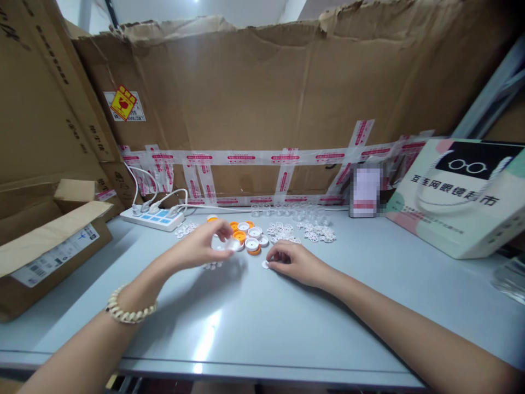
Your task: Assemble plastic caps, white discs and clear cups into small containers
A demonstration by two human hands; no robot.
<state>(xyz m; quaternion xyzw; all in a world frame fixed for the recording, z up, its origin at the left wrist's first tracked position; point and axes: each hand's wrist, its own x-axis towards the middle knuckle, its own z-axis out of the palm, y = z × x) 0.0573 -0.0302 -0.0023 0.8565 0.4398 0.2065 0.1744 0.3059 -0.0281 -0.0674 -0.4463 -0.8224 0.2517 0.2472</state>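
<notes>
My left hand point(203, 243) is raised a little over the table, thumb and fingers closed on a small translucent round cup point(233, 245), slightly blurred. My right hand point(295, 262) rests low on the table, its fingertips pinching the edge of a small flat white disc point(265, 265). Between and behind the hands lies a cluster of round caps, some white point(251, 244) and some orange point(239, 236). White perforated pieces point(283, 232) form a pile behind my right hand, with another pile point(320, 232) to its right. Part of a further small pile point(213, 266) shows below my left hand.
Clear cups point(287, 210) stand in a row at the back. A white power strip point(153, 217) with plugged cables lies back left, near an open cardboard box point(53, 246). A phone point(365, 191) leans upright back right, beside a paper bag point(455, 197). Large cardboard point(254, 98) walls the back.
</notes>
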